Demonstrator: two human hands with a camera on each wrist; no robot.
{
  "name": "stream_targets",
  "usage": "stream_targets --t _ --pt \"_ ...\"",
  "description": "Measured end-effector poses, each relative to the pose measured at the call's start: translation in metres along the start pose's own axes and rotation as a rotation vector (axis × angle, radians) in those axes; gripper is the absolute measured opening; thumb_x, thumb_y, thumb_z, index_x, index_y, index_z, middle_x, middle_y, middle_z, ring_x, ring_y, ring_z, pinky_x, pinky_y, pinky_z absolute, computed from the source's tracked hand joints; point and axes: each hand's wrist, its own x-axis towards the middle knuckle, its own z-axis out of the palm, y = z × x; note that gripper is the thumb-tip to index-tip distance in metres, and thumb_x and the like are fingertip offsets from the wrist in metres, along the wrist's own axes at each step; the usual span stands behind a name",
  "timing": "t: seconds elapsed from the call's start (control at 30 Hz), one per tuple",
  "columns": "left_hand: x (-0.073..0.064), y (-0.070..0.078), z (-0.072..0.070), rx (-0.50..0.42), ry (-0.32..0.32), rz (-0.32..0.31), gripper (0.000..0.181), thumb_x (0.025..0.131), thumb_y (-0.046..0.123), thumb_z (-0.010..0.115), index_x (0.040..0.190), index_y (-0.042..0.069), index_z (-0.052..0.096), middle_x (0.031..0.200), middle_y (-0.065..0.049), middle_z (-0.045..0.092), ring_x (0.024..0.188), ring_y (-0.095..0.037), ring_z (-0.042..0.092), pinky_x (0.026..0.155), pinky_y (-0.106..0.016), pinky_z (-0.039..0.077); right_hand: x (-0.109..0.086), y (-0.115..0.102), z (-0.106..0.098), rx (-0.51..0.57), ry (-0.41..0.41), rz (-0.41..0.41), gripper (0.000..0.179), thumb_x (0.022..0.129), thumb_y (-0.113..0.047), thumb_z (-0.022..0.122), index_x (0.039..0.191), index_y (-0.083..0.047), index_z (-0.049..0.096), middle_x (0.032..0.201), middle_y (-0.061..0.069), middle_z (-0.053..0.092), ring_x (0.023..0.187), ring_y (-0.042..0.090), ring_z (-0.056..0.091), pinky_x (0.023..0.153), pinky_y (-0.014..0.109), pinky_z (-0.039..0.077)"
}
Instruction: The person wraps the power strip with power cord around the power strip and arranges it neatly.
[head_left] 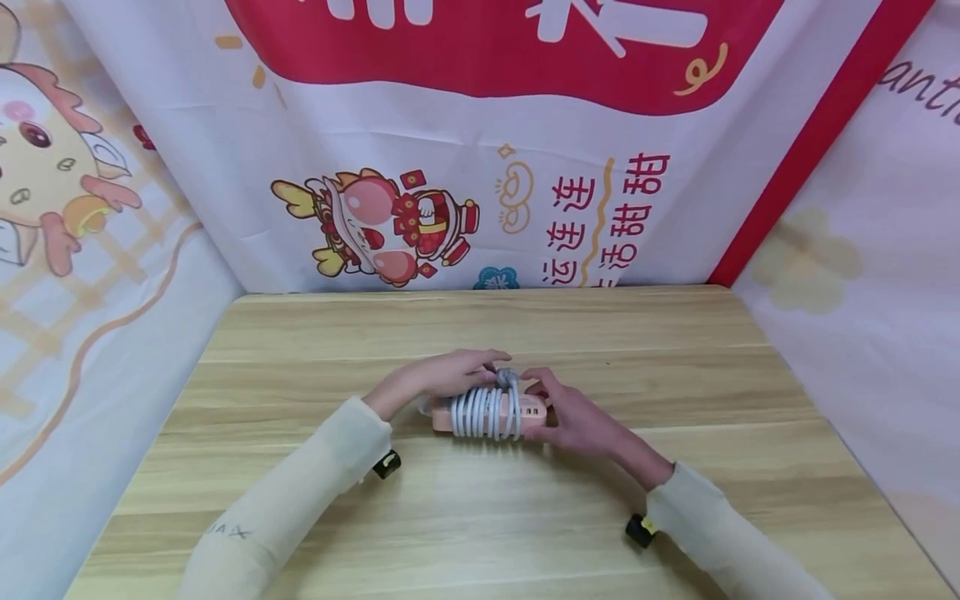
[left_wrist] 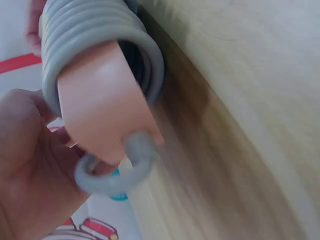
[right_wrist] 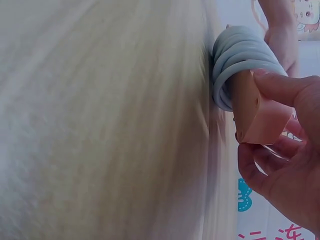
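Observation:
A pink power strip (head_left: 442, 419) lies lengthwise on the wooden table, with a pale grey cord (head_left: 478, 414) wound round it in several turns. At its far side sits the grey plug (head_left: 507, 377), close to the left fingertips. My left hand (head_left: 453, 372) reaches over the strip's far side, its thumb and fingers bent at the cord near the plug. My right hand (head_left: 576, 421) grips the right end, thumb on one face and fingers on the opposite one. From the left end a short cord loop (left_wrist: 112, 182) emerges, plain in the left wrist view.
The wood-grain table (head_left: 480, 517) stretches around the strip. A printed white and red cloth (head_left: 420, 125) hangs behind the table's back edge, with more printed cloth at both sides. Black wrist cameras (head_left: 387, 463) sit under the pale sleeves (head_left: 300, 475).

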Motion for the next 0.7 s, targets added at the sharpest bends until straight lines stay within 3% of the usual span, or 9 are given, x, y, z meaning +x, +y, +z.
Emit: stream_targets --t 0.27,0.47,0.7 --pt "-0.034 -0.012 0.002 -0.087 0.048 -0.099 0.048 0.108 0.034 0.041 0.152 0.015 0.038 0.14 -0.013 0.058 0.13 -0.027 0.056 0.11 -0.047 0.044 0.006 0.003 -0.006 0.01 -0.024 -0.048 0.083 0.083 -0.02 0.081 0.148 -0.013 0.03 0.128 0.011 0.065 0.112 0.023 0.065 0.095 0.039 0.054" --pt "-0.056 -0.015 0.006 -0.153 0.076 -0.101 0.045 0.107 0.035 0.043 0.146 0.012 0.046 0.136 -0.01 0.06 0.128 -0.026 0.056 0.106 -0.047 0.047 0.012 0.008 -0.011 0.033 -0.059 -0.035 0.08 0.086 -0.021 0.079 0.148 -0.014 0.03 0.132 0.014 0.062 0.115 0.026 0.064 0.094 0.037 0.055" --pt "-0.071 -0.019 0.013 -0.155 0.146 -0.101 0.041 0.106 0.037 0.044 0.139 0.015 0.052 0.135 -0.004 0.061 0.129 -0.022 0.055 0.109 -0.047 0.044 0.015 0.009 -0.016 0.046 -0.081 0.006 0.074 0.09 -0.021 0.075 0.148 -0.013 0.03 0.138 0.015 0.058 0.123 0.029 0.059 0.096 0.036 0.055"
